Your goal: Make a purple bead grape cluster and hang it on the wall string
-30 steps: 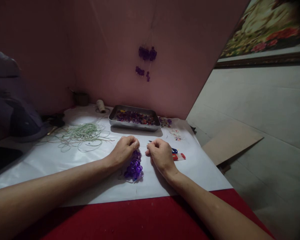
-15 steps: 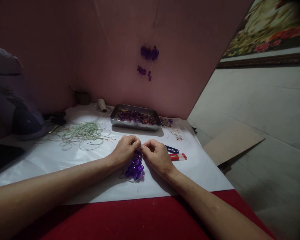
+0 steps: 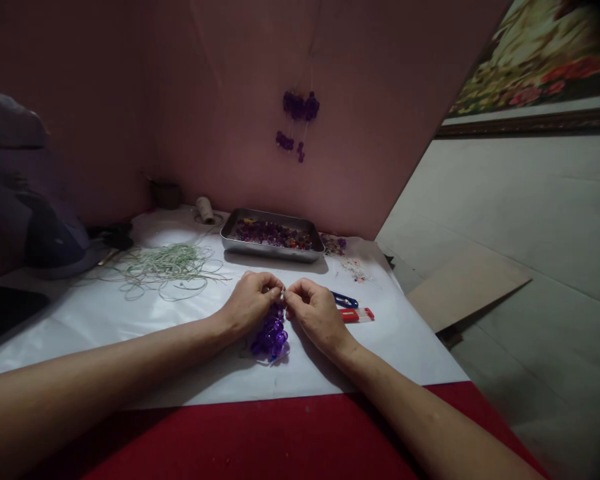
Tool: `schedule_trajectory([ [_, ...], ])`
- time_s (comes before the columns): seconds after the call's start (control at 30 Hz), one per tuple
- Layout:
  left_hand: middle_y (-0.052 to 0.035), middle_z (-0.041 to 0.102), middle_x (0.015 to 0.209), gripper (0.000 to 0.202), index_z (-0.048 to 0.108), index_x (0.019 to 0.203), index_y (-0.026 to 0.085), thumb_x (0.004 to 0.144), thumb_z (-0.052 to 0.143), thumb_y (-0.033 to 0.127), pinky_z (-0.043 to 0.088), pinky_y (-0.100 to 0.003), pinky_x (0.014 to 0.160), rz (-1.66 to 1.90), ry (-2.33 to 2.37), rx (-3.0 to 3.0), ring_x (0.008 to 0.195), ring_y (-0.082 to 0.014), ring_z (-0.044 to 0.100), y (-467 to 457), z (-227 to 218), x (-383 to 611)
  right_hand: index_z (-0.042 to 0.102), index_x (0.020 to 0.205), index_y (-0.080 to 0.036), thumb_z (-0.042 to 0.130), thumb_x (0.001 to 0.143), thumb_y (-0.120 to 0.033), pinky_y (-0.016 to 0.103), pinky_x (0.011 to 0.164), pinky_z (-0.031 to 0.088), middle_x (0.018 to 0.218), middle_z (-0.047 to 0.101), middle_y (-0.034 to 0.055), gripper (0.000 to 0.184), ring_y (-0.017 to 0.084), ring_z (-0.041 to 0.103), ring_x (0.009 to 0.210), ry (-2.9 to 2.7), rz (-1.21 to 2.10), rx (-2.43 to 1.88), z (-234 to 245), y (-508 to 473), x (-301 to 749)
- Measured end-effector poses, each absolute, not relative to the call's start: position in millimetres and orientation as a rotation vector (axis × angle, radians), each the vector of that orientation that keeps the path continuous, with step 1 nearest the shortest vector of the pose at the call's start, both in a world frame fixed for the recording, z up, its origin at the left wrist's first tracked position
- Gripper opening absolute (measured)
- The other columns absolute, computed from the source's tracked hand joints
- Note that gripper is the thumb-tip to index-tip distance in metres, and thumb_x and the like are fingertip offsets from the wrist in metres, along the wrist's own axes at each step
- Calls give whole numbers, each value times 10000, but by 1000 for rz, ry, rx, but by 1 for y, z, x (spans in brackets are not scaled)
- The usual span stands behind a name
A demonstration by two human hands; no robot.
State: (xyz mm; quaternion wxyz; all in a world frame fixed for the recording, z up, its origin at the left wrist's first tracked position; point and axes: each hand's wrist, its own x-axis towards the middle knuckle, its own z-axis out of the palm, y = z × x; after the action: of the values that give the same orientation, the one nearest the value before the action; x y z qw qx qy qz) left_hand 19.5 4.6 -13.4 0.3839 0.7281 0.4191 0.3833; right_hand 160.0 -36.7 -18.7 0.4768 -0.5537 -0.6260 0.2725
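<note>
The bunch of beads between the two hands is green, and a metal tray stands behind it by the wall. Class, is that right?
Not quite: the head view shows the bunch of beads is purple, not green. It does lie between the left hand and right hand, with the metal tray behind it by the wall.

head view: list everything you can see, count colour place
white sheet: one, white, over the red cloth
bead cluster: one, purple, front centre of the white sheet
tray: one, silver, holding mixed beads, behind the bead cluster
cord tangle: one, pale green, left of the tray
spool: one, beige, by the wall
lighter: one, red, right of the bead cluster
clip: one, blue, beside the lighter
hanging beads: several bunches, purple, on the pink wall
cardboard: one, brown, on the floor
left hand: fingers pinched at the cluster's top
right hand: fingers pinched there too, meeting the left
</note>
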Motion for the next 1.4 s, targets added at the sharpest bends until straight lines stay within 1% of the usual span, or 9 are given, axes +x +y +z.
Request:
schedule_trajectory([
  [0.3, -29, 608, 616, 113, 600, 618, 157, 702, 542, 205, 417, -281, 608, 971, 1097, 1857, 623, -156, 534, 4, -13, 20, 545, 616, -187, 534, 772, -198, 287, 585, 408, 551, 579, 2, 156, 148, 525, 554, -1537, 624, -1378, -22, -35, 160],
  [0.47, -16, 568, 580, 132, 581, 603, 161, 712, 531, 217, 385, -270, 566, 992, 1069, 1848, 590, -143, 492, 5, -15, 20, 558, 631, -185, 543, 757, -190, 292, 589, 419, 562, 587, 7, 127, 153, 533, 557, -1534, 628, -1389, -21, -35, 161],
  [0.6, -7, 551, 574, 135, 565, 590, 166, 704, 534, 232, 375, -266, 561, 991, 1068, 1842, 589, -141, 477, 5, -15, 20, 551, 629, -189, 536, 746, -181, 292, 590, 424, 569, 588, 7, 118, 156, 539, 565, -1530, 615, -1391, -23, -34, 161],
  [0.73, -14, 559, 582, 142, 566, 591, 166, 712, 534, 233, 382, -268, 562, 994, 1068, 1840, 595, -147, 489, 6, -16, 20, 565, 660, -186, 545, 746, -198, 291, 581, 421, 580, 593, 8, 90, 158, 541, 567, -1513, 621, -1383, -23, -34, 160],
  [0.83, -20, 565, 587, 150, 567, 590, 167, 724, 533, 227, 386, -270, 557, 980, 1067, 1861, 595, -151, 493, 6, -16, 20, 550, 648, -188, 548, 759, -223, 293, 577, 419, 572, 588, 8, 116, 155, 536, 554, -1509, 630, -1371, -21, -35, 160],
  [1.1, -34, 605, 610, 162, 586, 597, 159, 746, 530, 187, 400, -267, 573, 937, 1073, 1925, 596, -145, 514, 5, -13, 20, 525, 643, -193, 521, 781, -190, 281, 567, 411, 529, 570, -13, 138, 140, 534, 516, -1503, 631, -1361, -22, -35, 161],
  [1.27, -49, 635, 626, 143, 620, 639, 148, 752, 556, 207, 413, -268, 575, 915, 1068, 1905, 600, -150, 530, 4, -12, 20, 515, 651, -196, 519, 794, -198, 281, 573, 417, 544, 571, -16, 144, 138, 543, 522, -1504, 641, -1351, -22, -35, 161],
  [1.4, -53, 647, 625, 159, 631, 638, 147, 761, 567, 225, 420, -274, 568, 910, 1085, 1889, 596, -161, 545, 3, -11, 21, 534, 673, -194, 506, 822, -221, 291, 602, 430, 562, 573, -14, 154, 144, 554, 543, -1499, 632, -1336, -22, -35, 161],
])
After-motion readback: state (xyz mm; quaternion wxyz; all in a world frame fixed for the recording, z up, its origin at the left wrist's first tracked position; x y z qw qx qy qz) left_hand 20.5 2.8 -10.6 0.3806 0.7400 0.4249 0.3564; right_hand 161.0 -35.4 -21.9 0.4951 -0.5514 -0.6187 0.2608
